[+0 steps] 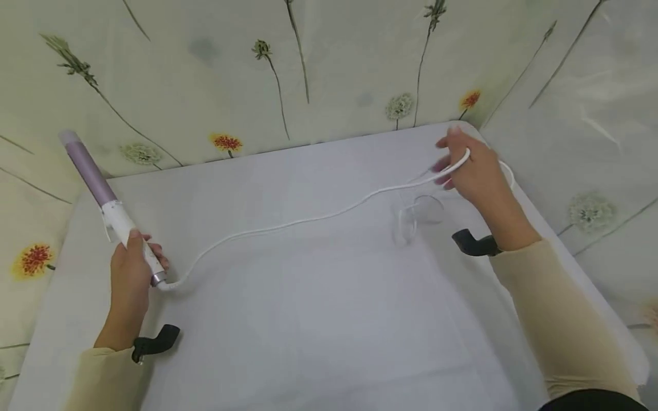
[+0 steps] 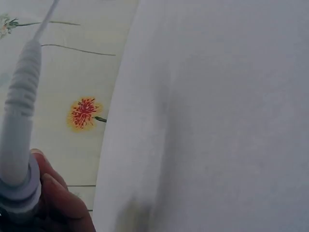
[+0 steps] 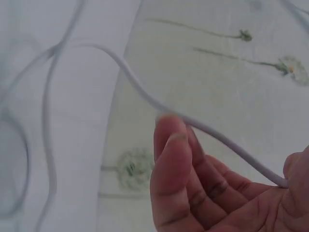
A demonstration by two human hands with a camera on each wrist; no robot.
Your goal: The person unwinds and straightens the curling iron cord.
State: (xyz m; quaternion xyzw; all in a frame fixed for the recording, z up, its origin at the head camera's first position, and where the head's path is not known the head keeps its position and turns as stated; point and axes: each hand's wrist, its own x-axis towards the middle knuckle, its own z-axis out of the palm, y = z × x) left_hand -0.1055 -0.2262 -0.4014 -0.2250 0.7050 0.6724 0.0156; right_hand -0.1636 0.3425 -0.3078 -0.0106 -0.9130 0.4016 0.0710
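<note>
A curling iron (image 1: 91, 174) with a purple barrel and white handle points up and left in the head view. My left hand (image 1: 128, 265) grips its handle, thumb along the top. In the left wrist view the ribbed cord sleeve (image 2: 21, 84) sticks out past my fingers. A white cord (image 1: 313, 218) runs from the handle across to my right hand (image 1: 475, 165). That hand holds the cord up at the thumb, with the other fingers loosely bent. Blurred cord loops (image 1: 408, 220) hang below it; in the right wrist view, strands (image 3: 47, 121) cross at the left.
A white-covered table (image 1: 329, 319) lies under both hands. Behind it and at its sides is a pale flower-print sheet (image 1: 339, 68). Black curved pieces (image 1: 159, 341) are worn at both wrists. A dark rounded thing (image 1: 591, 399) shows at the bottom right.
</note>
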